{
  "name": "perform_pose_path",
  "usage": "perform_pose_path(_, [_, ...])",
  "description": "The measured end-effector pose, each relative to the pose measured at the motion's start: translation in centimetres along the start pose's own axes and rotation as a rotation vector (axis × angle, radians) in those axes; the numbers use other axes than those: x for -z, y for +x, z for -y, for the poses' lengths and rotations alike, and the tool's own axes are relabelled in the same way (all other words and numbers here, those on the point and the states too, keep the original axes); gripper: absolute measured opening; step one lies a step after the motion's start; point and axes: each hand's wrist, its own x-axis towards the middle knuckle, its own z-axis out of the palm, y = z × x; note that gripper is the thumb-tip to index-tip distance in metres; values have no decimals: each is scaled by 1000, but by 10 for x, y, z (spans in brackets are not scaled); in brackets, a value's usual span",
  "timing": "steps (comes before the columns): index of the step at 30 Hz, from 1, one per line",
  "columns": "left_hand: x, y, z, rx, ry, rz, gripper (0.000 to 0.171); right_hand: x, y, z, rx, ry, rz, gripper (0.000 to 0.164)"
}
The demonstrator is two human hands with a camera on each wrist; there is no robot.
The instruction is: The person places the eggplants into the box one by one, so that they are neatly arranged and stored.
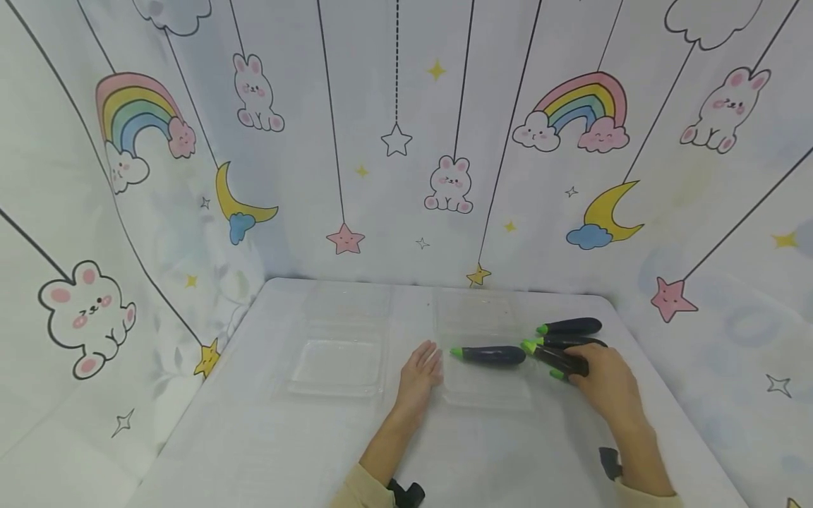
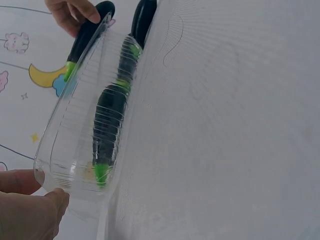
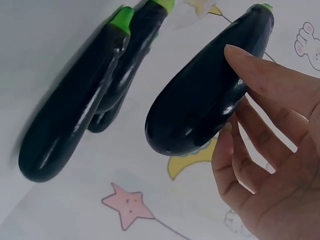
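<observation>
In the head view, a clear plastic container [image 1: 485, 401] lies in front of me with one dark eggplant [image 1: 498, 355] in it, its green stem to the left. My left hand [image 1: 419, 370] is at the container's left edge; the left wrist view shows its thumb and a finger pinching the rim. My right hand [image 1: 606, 384] grips another eggplant [image 3: 200, 95] by its thick body, thumb on one side and fingers on the other. Its green tip overlaps the container's right side. More eggplants [image 1: 569, 326] lie beside and partly behind the held one, one mostly hidden.
A second clear container [image 1: 336, 389] sits left of my left hand. Further clear trays [image 1: 473, 317] lie behind, toward the far edge of the white table [image 1: 267, 437]. A cloth wall [image 1: 394, 197] printed with rabbits, stars and rainbows stands around the table.
</observation>
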Motion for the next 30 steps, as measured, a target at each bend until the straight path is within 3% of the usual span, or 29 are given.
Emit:
perform_pose_path(9, [0,0,0,-2,30,-10,77,-6,9,15,65,9,-39,43])
perform_pose_path(30, [2,2,3,17,30,0,79,-24,19,51,99,1,11,45])
